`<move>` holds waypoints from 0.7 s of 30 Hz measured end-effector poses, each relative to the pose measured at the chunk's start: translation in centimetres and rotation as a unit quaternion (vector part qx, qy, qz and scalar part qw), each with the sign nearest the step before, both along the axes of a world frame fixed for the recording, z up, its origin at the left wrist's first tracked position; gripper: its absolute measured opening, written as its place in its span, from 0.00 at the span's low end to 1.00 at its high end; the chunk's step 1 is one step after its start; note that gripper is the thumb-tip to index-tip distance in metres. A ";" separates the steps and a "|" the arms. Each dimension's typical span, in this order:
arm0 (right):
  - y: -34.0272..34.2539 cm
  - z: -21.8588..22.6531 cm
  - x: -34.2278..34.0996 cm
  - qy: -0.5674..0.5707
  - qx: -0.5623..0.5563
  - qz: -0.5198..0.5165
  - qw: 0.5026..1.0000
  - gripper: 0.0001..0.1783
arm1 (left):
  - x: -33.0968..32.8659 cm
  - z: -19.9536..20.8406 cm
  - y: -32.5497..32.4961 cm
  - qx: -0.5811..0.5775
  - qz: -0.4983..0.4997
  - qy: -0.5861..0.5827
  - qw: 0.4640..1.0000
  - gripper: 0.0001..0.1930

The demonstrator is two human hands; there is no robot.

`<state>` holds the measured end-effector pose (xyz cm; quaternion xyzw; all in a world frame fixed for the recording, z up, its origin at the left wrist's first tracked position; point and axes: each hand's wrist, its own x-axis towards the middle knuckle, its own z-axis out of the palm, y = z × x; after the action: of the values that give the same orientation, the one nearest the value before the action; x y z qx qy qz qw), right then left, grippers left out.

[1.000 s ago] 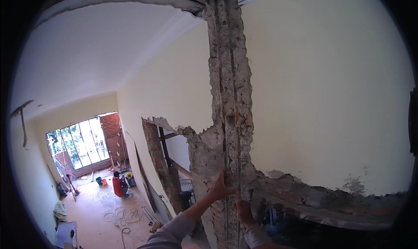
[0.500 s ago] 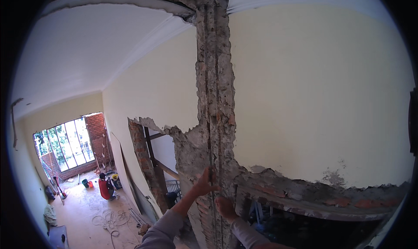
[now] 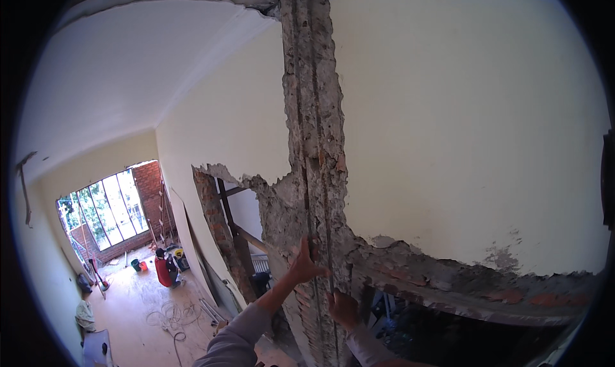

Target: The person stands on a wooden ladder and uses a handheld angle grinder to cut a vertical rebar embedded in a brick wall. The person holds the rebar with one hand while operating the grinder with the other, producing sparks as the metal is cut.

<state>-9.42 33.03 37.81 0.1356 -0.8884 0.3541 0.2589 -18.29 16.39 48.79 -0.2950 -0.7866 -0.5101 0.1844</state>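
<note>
A rough, stripped concrete column (image 3: 330, 123) runs up the middle, with two thin steel bars (image 3: 309, 194) lying lengthwise along its face. My left hand (image 3: 303, 266) lies against the column over the left bar. Its fingers point upward and the thumb stretches toward the right bar. Lower and to the right, my right hand (image 3: 344, 309) is closed around the right steel bar (image 3: 329, 264). Part of its grip is hidden by the back of the hand.
Broken brick edging (image 3: 474, 287) borders a dark opening at lower right. Left of the column is a broken wall opening (image 3: 240, 232). Below, a person in a red vest (image 3: 166, 269) squats near buckets (image 3: 139, 265); a coiled hose (image 3: 172, 319) lies on the floor. A barred window (image 3: 106, 210) stands beyond.
The view has tilted and shifted slightly, so the column leans more. Both hands stay at the bars; my right hand appears slightly farther right, still closed on its bar.
</note>
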 end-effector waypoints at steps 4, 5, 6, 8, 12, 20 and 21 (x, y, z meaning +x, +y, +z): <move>-1.0 0.8 0.7 0.018 -0.013 -0.029 0.999 0.21 | -0.3 0.0 -0.2 0.015 -0.021 0.011 1.000 0.67; -1.2 1.1 0.9 0.017 -0.013 -0.045 0.999 0.21 | -0.4 0.0 -0.2 0.015 -0.023 -0.001 1.000 0.67; -1.3 1.4 1.1 0.063 -0.041 -0.060 0.995 0.21 | -0.5 -0.1 -0.2 0.012 -0.024 -0.018 0.999 0.68; -1.1 1.6 1.6 0.113 -0.086 -0.075 0.987 0.20 | -0.8 -0.5 0.0 -0.002 -0.023 -0.045 0.999 0.68; -1.0 0.9 2.2 -0.029 -0.002 -0.126 0.992 0.19 | -1.5 -1.2 0.3 0.037 -0.036 0.040 0.998 0.70; -5.0 0.0 2.1 -0.032 0.112 -0.269 0.956 0.17 | -1.6 -0.8 -0.7 -0.027 -0.131 0.031 0.991 0.66; -5.2 0.0 2.2 -0.022 0.123 -0.283 0.951 0.17 | -1.5 -0.8 -0.5 -0.004 -0.146 0.042 0.988 0.65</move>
<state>-7.21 27.78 37.83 -0.0983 -0.9323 0.1575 0.3103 -19.79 15.86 48.00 -0.4289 -0.7288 -0.5153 0.1395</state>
